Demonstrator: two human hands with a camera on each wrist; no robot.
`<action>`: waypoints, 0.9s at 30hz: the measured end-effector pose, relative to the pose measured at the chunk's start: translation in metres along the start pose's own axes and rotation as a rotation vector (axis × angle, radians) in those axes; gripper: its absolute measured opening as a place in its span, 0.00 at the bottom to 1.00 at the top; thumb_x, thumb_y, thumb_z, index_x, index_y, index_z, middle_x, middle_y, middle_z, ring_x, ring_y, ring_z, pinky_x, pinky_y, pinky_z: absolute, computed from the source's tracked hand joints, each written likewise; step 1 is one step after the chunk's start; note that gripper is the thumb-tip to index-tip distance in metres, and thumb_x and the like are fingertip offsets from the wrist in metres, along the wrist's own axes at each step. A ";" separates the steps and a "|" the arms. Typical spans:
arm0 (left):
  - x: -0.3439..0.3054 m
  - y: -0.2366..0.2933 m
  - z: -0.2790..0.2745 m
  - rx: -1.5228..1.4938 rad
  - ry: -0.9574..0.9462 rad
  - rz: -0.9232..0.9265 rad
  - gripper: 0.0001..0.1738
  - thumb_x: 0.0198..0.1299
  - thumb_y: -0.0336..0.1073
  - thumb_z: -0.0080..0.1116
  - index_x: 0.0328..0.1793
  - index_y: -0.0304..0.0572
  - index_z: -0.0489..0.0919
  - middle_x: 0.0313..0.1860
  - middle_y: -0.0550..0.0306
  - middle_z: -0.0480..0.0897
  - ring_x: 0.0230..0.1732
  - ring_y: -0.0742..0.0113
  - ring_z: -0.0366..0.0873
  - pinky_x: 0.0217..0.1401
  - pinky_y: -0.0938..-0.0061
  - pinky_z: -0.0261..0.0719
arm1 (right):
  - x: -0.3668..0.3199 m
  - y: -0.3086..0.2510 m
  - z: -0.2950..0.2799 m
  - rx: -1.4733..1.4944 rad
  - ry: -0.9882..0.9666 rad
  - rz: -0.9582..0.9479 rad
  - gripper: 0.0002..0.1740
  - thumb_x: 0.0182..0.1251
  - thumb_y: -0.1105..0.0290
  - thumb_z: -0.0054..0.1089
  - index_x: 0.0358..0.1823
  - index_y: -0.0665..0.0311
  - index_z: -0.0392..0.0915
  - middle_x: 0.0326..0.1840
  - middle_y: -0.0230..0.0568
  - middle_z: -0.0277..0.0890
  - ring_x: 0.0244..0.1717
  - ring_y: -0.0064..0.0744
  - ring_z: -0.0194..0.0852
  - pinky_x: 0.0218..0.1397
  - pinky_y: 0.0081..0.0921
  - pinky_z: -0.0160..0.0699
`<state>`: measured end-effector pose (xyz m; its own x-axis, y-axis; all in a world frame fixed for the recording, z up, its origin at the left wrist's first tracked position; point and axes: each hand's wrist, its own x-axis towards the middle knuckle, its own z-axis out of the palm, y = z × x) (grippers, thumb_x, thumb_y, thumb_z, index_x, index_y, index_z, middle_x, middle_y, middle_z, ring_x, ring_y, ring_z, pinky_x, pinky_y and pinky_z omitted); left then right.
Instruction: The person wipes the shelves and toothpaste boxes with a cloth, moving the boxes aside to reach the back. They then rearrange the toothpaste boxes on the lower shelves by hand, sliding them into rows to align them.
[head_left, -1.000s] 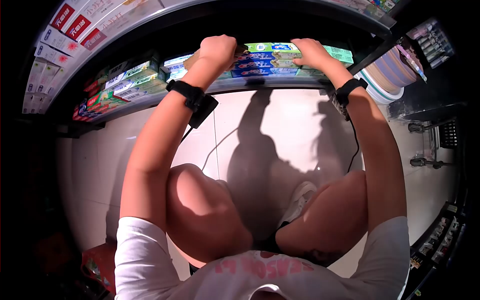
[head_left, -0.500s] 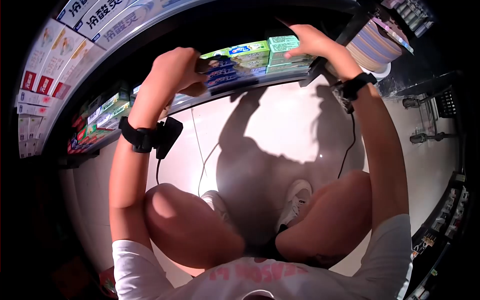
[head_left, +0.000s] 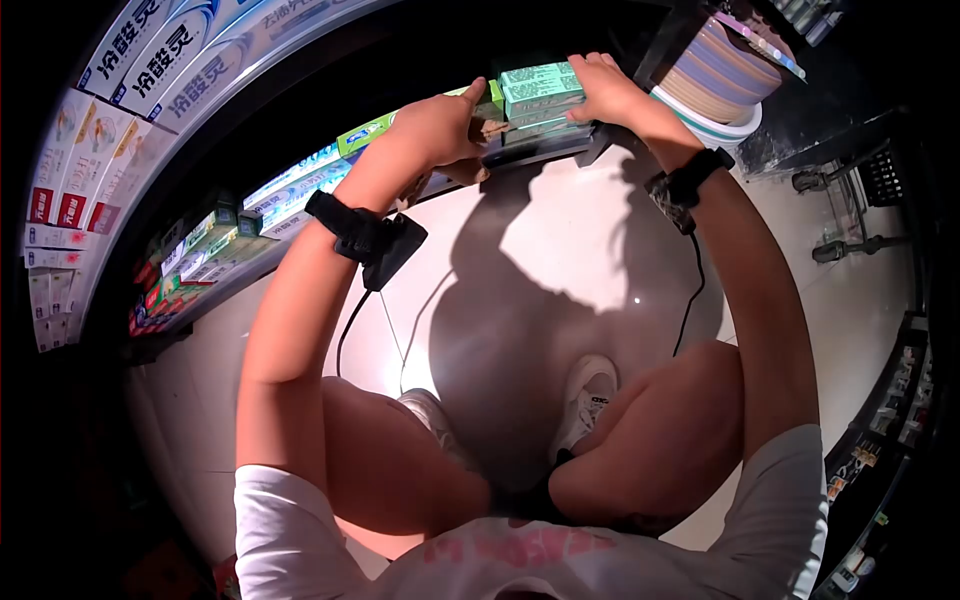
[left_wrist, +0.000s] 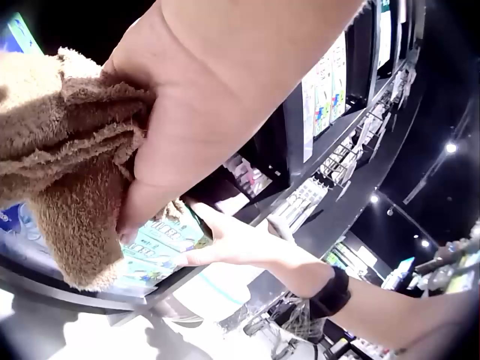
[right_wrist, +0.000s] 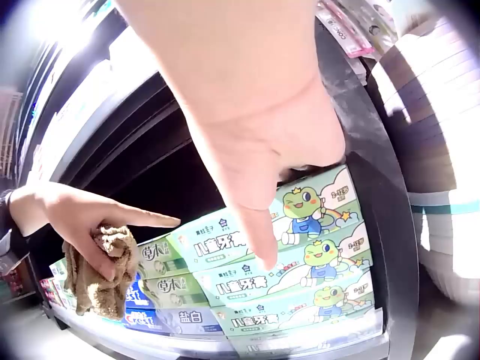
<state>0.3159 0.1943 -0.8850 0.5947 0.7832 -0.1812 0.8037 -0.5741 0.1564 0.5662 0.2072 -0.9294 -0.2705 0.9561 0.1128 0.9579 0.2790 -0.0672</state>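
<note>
My left hand point(head_left: 435, 130) grips a bunched brown terry cloth point(left_wrist: 82, 202) in front of the low shelf. Part of the cloth hangs below the fingers. In the right wrist view the cloth is beside stacked green herbal toothpaste boxes point(right_wrist: 161, 259), with blue ones point(right_wrist: 139, 315) beneath. At the shelf's right end, my right hand point(head_left: 610, 95) holds the top of a stack of mint-green children's toothpaste boxes point(right_wrist: 259, 285) with a cartoon frog on them. Its thumb presses the front face, and the other fingers bend over the top, their tips hidden.
Large white toothpaste cartons point(head_left: 170, 60) line the shelf above, at the left. A dark upright post point(right_wrist: 382, 195) bounds the boxes on the right, with striped stacked tubs point(head_left: 720, 75) beyond it. A wheeled basket cart point(head_left: 850, 205) stands on the floor farther right.
The left hand swung left with the cloth, then came back right toward the mint-green boxes. The right hand, spread above those boxes half a second ago, is now down on their right end.
</note>
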 end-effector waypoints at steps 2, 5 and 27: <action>0.001 -0.004 0.006 0.003 0.017 0.016 0.50 0.45 0.45 0.63 0.74 0.51 0.50 0.36 0.42 0.80 0.36 0.50 0.79 0.42 0.66 0.76 | -0.002 0.004 0.003 0.042 0.018 -0.021 0.39 0.40 0.65 0.71 0.55 0.72 0.61 0.48 0.55 0.64 0.56 0.52 0.56 0.59 0.36 0.61; 0.002 -0.009 0.012 0.017 0.029 0.044 0.49 0.47 0.45 0.62 0.74 0.55 0.49 0.34 0.44 0.81 0.35 0.51 0.79 0.40 0.64 0.76 | -0.006 0.005 0.000 0.117 0.061 -0.021 0.37 0.41 0.66 0.71 0.52 0.71 0.63 0.46 0.54 0.64 0.55 0.52 0.56 0.58 0.36 0.61; 0.002 0.006 0.008 -0.031 0.003 0.054 0.50 0.48 0.44 0.64 0.74 0.52 0.48 0.36 0.46 0.80 0.36 0.51 0.79 0.38 0.64 0.77 | 0.000 -0.010 -0.012 0.133 -0.030 0.091 0.43 0.40 0.52 0.72 0.56 0.66 0.66 0.48 0.52 0.67 0.54 0.50 0.58 0.57 0.39 0.61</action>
<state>0.3214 0.1904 -0.8919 0.6368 0.7524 -0.1685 0.7698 -0.6076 0.1956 0.5573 0.2032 -0.9169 -0.1879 0.9796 0.0711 0.9580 0.1988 -0.2065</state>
